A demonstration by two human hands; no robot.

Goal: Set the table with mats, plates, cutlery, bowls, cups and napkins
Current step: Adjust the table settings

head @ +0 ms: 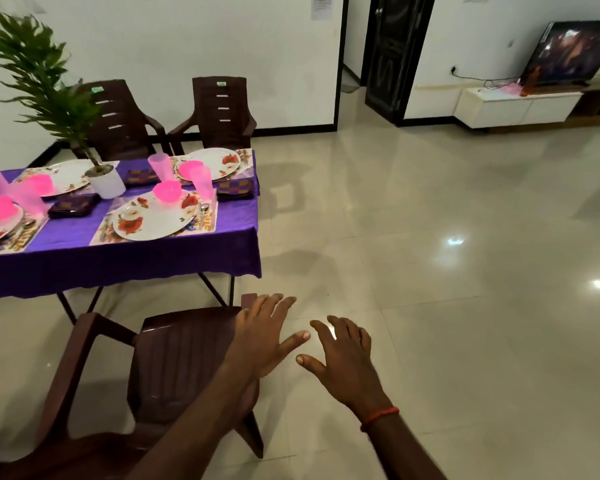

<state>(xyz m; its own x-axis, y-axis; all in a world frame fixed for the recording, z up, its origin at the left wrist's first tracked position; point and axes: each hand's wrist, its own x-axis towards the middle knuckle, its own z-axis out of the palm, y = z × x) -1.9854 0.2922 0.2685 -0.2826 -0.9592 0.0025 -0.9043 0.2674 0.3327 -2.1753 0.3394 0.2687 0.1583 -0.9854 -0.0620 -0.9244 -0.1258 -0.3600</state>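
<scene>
Glossy tiled floor [430, 271], white walls [222, 46], brown chairs [219, 112]

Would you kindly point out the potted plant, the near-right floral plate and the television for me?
potted plant [106, 184]: head view, on its white pot.
near-right floral plate [153, 221]: head view, on its bare white centre.
television [568, 51]: head view, on the middle of its screen.

Ahead and to the right of your right hand [343, 363] you have bare floor [447, 271] to pass over, while the brown chair [174, 358] below your left hand [262, 336] and the laid table [118, 265] beyond it block the left side.
</scene>
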